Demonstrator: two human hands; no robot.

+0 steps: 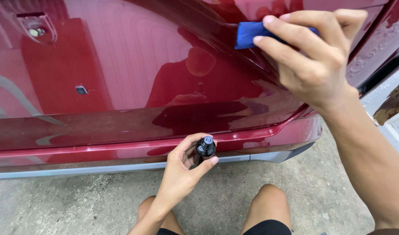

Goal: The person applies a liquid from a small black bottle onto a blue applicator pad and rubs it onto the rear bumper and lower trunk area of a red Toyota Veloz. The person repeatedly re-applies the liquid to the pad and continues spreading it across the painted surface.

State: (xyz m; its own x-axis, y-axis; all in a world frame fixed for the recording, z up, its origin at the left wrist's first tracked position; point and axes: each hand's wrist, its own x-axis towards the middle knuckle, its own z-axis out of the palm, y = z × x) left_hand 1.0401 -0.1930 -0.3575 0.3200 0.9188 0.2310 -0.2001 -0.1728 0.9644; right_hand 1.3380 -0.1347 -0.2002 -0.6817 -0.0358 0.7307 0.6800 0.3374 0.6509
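Fingers of right hand [315,56] half hide blue pad [247,34].

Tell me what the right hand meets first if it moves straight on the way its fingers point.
Probably nothing new: the right hand already presses the blue cloth against the red car panel.

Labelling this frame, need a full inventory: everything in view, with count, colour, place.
car door: one, glossy dark red, fills the upper frame
sill trim: one strip, silver-grey, along the door's lower edge
small hole: one, in the door panel, left of centre
pad: one, blue, pressed on the door, upper right
bottle: one, small, dark, cap off, bottom centre
floor: grey concrete, below the car
knees: two, bare, bottom edge
left hand: holds the bottle
right hand: holds the pad against the door
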